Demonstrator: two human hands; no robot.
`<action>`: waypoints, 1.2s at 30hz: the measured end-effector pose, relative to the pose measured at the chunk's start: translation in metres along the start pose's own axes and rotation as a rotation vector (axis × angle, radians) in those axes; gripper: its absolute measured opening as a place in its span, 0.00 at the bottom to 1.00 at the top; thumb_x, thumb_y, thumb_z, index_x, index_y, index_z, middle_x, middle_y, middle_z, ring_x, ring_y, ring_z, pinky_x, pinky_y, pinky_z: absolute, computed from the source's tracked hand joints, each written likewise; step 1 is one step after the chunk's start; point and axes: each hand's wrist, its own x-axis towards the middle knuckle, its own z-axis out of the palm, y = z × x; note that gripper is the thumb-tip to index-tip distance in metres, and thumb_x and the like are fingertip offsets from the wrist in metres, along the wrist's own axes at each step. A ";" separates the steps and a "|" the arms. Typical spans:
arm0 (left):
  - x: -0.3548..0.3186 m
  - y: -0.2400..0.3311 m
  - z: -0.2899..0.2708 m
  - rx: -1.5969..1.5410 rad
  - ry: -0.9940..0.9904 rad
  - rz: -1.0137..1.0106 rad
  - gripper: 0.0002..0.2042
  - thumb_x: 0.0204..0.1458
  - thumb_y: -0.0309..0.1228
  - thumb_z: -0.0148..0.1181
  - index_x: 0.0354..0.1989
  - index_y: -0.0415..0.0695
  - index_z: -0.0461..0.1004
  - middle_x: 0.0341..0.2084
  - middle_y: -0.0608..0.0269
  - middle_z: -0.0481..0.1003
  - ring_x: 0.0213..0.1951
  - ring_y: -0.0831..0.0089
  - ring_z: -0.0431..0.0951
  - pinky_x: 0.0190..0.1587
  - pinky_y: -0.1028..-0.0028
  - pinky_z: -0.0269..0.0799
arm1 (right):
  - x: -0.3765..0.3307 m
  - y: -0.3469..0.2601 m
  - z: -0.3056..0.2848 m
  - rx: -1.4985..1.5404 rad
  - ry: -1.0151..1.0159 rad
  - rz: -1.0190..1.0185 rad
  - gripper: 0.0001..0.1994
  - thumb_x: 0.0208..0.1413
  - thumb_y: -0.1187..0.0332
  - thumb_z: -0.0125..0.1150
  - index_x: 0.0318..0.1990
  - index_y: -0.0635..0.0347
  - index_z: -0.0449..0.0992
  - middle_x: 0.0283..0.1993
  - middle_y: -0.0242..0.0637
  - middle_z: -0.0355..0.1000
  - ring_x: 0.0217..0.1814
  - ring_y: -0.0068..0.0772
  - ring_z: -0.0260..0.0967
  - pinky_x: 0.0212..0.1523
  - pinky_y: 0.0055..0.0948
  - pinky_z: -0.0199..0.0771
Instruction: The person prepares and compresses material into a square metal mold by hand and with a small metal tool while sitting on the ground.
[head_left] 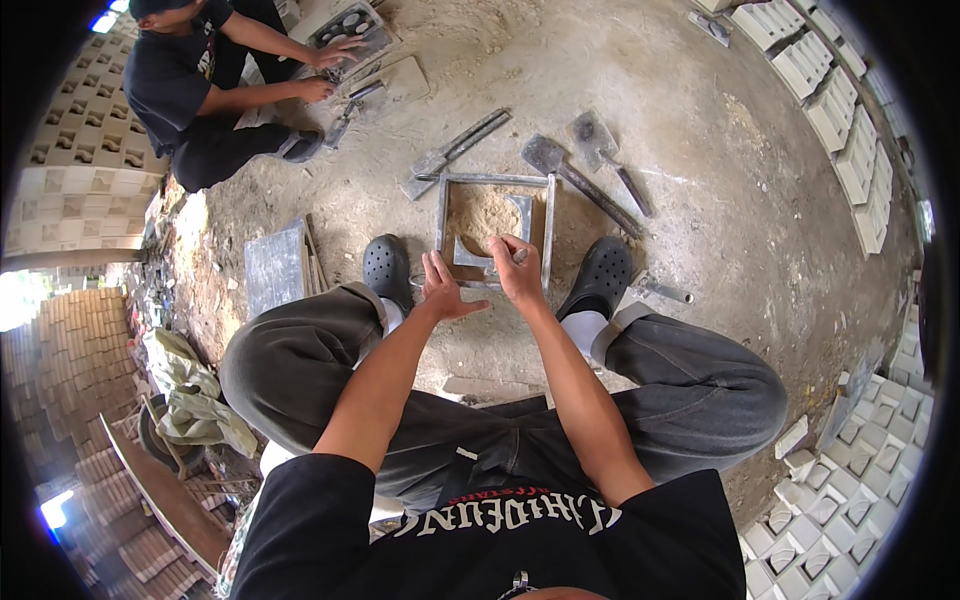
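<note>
Between my feet on the ground lies a square metal mould frame (549, 225). Sandy mix (484, 212) fills part of it, and grey curved insert pieces (525, 212) sit in its corners. My left hand (441, 291) rests at the near left corner of the frame, fingers stretched and thumb apart, holding nothing visible. Over the near side of the frame, my right hand (519, 275) has its fingers closed together, pointing down near the mix. A small greyish thing shows at those fingers, but its kind is hidden.
Beyond the frame lie a flat-bladed trowel (545, 154), a second trowel (594, 138) and a long metal bar (470, 143). A short pipe (670, 291) is right of my shoe, a flat board (274, 266) left. Another person (190, 85) crouches far left. Pale blocks (850, 120) line the right.
</note>
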 end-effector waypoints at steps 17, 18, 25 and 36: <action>-0.041 -0.005 -0.033 0.295 0.281 -0.249 0.60 0.34 0.70 0.56 0.66 0.34 0.39 0.66 0.47 0.42 0.69 0.58 0.36 0.66 0.50 0.25 | 0.001 0.013 0.004 -0.026 -0.290 -0.020 0.18 0.57 0.68 0.52 0.15 0.64 0.70 0.13 0.31 0.65 0.17 0.20 0.62 0.20 0.23 0.60; -0.037 -0.012 -0.036 0.298 0.217 -0.403 0.60 0.34 0.70 0.56 0.66 0.35 0.39 0.67 0.49 0.43 0.69 0.58 0.35 0.66 0.50 0.25 | 0.001 0.012 0.007 -0.049 -0.238 0.016 0.19 0.57 0.67 0.53 0.14 0.64 0.69 0.13 0.31 0.64 0.16 0.20 0.61 0.20 0.23 0.59; -0.025 -0.035 -0.023 -0.005 0.161 0.034 0.59 0.37 0.68 0.55 0.66 0.34 0.37 0.61 0.49 0.56 0.64 0.61 0.55 0.64 0.55 0.46 | 0.001 -0.008 0.033 0.213 -0.014 -0.016 0.22 0.58 0.66 0.54 0.11 0.56 0.60 0.12 0.26 0.55 0.15 0.18 0.49 0.19 0.24 0.50; -0.015 -0.020 -0.037 -0.076 -0.071 -0.063 0.56 0.34 0.71 0.55 0.62 0.33 0.53 0.59 0.49 0.63 0.66 0.54 0.50 0.66 0.50 0.40 | 0.009 0.004 0.087 0.138 -0.026 -0.114 0.19 0.63 0.63 0.47 0.18 0.59 0.62 0.18 0.28 0.59 0.22 0.18 0.53 0.27 0.23 0.53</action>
